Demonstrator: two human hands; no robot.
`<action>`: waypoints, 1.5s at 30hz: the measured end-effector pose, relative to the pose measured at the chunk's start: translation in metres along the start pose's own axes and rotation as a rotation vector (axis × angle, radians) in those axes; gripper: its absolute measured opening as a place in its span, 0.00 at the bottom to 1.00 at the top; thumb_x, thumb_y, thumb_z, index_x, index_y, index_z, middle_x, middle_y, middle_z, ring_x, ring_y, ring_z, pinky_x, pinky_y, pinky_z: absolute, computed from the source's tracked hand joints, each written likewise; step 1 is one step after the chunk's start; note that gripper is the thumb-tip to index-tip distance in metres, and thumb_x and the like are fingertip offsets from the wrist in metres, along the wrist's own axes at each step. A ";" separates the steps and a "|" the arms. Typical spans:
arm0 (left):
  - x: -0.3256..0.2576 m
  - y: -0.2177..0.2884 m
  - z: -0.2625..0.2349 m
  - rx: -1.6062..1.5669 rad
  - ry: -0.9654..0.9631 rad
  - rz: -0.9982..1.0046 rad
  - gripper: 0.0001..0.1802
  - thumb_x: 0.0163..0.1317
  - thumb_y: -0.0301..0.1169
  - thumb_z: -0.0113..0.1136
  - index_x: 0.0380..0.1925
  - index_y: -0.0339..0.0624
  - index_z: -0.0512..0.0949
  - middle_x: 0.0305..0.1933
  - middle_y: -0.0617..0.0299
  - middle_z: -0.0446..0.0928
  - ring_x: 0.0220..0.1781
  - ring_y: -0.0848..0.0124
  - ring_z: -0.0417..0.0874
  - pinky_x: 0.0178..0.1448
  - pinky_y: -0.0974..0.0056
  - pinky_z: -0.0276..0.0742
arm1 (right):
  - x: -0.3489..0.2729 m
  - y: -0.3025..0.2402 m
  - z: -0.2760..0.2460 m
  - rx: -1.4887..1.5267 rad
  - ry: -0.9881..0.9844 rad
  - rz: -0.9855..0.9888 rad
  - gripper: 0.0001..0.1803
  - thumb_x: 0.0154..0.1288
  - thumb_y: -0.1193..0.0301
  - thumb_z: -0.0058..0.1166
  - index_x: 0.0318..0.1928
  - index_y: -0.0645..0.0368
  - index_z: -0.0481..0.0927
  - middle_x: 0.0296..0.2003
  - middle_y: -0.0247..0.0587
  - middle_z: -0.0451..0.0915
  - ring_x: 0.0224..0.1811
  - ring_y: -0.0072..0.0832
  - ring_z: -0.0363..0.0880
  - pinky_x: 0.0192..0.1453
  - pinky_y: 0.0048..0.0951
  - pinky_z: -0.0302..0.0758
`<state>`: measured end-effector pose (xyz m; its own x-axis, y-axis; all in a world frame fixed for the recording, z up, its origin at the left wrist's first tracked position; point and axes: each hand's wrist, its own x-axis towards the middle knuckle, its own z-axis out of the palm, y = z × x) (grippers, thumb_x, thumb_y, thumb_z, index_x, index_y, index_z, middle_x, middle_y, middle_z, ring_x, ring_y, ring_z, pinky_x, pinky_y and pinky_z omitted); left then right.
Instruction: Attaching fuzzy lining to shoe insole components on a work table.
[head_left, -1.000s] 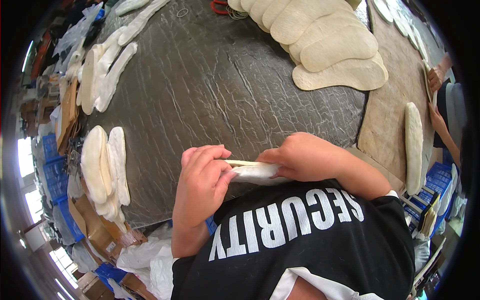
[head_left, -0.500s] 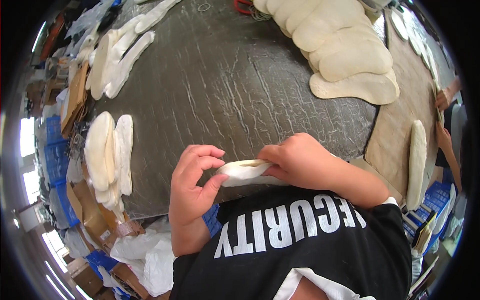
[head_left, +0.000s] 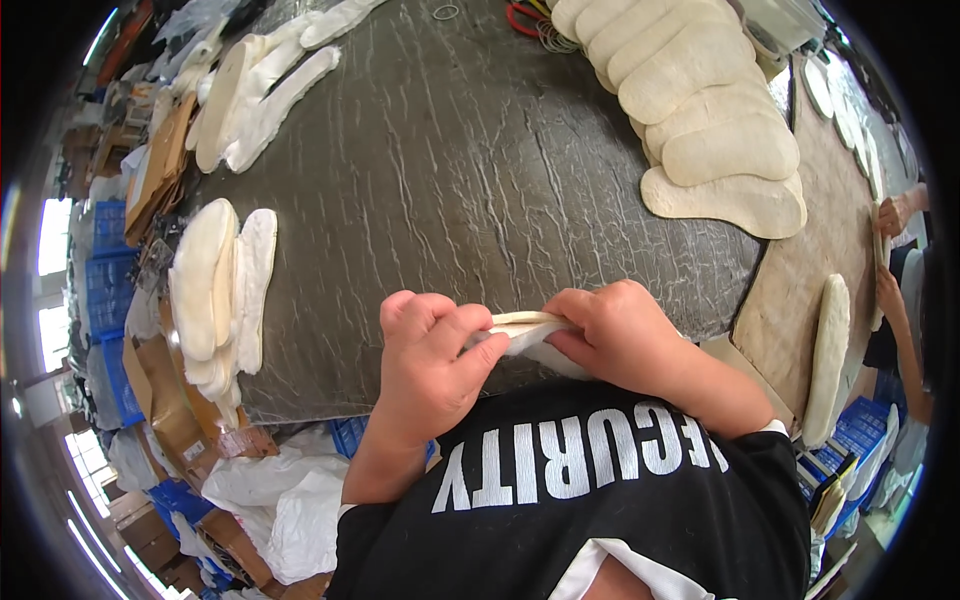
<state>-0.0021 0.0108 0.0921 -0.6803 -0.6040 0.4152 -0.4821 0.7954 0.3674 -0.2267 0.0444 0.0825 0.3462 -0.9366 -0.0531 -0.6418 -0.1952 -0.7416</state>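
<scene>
Close to my chest, at the near edge of the table, I hold a cream insole (head_left: 530, 319) with white fleece on its lower side. My left hand (head_left: 435, 350) pinches its left end between thumb and curled fingers. Its right part is gripped between the thumb and bent forefinger of my right hand (head_left: 625, 335). Between the hands, the layers part slightly along the upper edge. Much of the insole is hidden behind my fingers and by its tilt. A fanned stack of flat cream insoles (head_left: 730, 150) lies at the far right of the table.
Fleecy white insoles (head_left: 205, 285) are piled at the table's left edge, with more fleecy pieces (head_left: 285, 100) beyond. A single long insole (head_left: 827, 360) rests on the brown board (head_left: 790, 290) at right. Another person's hand (head_left: 897, 212) works there. Cardboard boxes (head_left: 165, 400) stand at left.
My left hand has moved right and closed from a loose, spread grasp onto the insole's left end. The right hand keeps its grip. The whole view has shifted slightly.
</scene>
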 end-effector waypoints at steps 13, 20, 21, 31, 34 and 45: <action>-0.014 -0.009 0.015 -0.499 0.413 -0.271 0.12 0.53 0.22 0.69 0.36 0.38 0.76 0.40 0.55 0.75 0.40 0.66 0.75 0.43 0.64 0.71 | -0.008 -0.001 -0.013 0.051 0.075 -0.048 0.09 0.54 0.72 0.62 0.37 0.58 0.80 0.20 0.46 0.79 0.24 0.44 0.80 0.29 0.39 0.76; -0.010 -0.004 0.015 -0.369 0.380 -0.222 0.12 0.50 0.18 0.69 0.33 0.38 0.78 0.34 0.57 0.76 0.34 0.67 0.75 0.35 0.67 0.71 | -0.012 -0.004 -0.012 0.068 0.129 -0.051 0.09 0.53 0.76 0.62 0.37 0.59 0.79 0.22 0.47 0.79 0.25 0.41 0.81 0.29 0.36 0.76; -0.007 -0.004 0.017 -0.368 0.391 -0.224 0.12 0.50 0.18 0.69 0.33 0.38 0.78 0.34 0.57 0.76 0.34 0.67 0.75 0.35 0.67 0.71 | -0.011 -0.004 -0.013 0.072 0.127 -0.028 0.10 0.53 0.76 0.62 0.37 0.59 0.79 0.23 0.47 0.79 0.25 0.41 0.81 0.29 0.36 0.76; 0.032 -0.013 0.015 -0.305 0.449 -0.174 0.12 0.49 0.16 0.68 0.33 0.40 0.79 0.35 0.59 0.75 0.35 0.68 0.76 0.36 0.67 0.73 | -0.003 -0.005 -0.015 0.138 0.187 -0.002 0.10 0.54 0.76 0.61 0.38 0.60 0.78 0.23 0.47 0.79 0.24 0.40 0.81 0.28 0.33 0.75; 0.044 -0.017 0.009 -0.268 0.432 -0.084 0.12 0.48 0.16 0.68 0.32 0.41 0.79 0.35 0.60 0.75 0.35 0.68 0.75 0.35 0.67 0.72 | -0.002 -0.006 -0.016 0.136 0.237 -0.034 0.10 0.54 0.76 0.61 0.38 0.60 0.77 0.23 0.47 0.78 0.23 0.40 0.81 0.28 0.33 0.75; 0.075 -0.018 0.001 0.106 0.464 0.323 0.08 0.46 0.28 0.62 0.30 0.44 0.80 0.39 0.67 0.78 0.38 0.70 0.76 0.47 0.60 0.64 | 0.020 0.002 -0.041 1.058 0.058 -0.060 0.12 0.68 0.67 0.55 0.45 0.63 0.75 0.34 0.33 0.79 0.36 0.17 0.76 0.39 0.22 0.73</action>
<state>-0.0454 -0.0489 0.1154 -0.5001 -0.2691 0.8231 -0.3593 0.9293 0.0855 -0.2493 0.0132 0.1073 0.3062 -0.9519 0.0138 0.3073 0.0851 -0.9478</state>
